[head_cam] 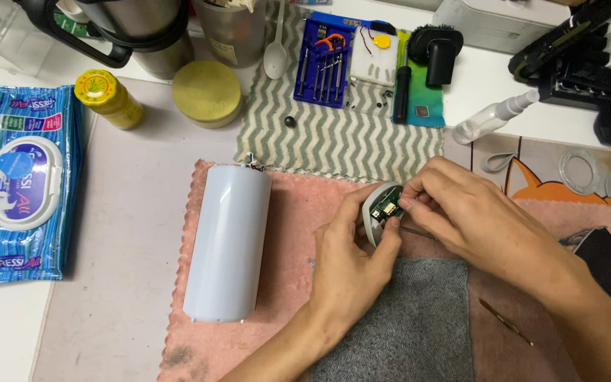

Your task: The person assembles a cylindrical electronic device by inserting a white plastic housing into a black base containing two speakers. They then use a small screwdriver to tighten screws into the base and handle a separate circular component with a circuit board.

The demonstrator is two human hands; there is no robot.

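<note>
While the left hand (pixel 351 251) grips the round grey cap (pixel 375 212) over the pink cloth (pixel 284 233) | right hand (pixel 454 209) pinches at its green circuit board (pixel 388 207) | step: board work | next likely needs fine fingertip control.

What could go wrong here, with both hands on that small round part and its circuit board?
1. The left hand alone cradles the round housing in the air; a slip could drop it.
2. The right hand pinches at the exposed green circuit board with bare fingers; it might bend or get smudged.
3. The white cylinder lies on its side by the left forearm and could roll if bumped.
</note>
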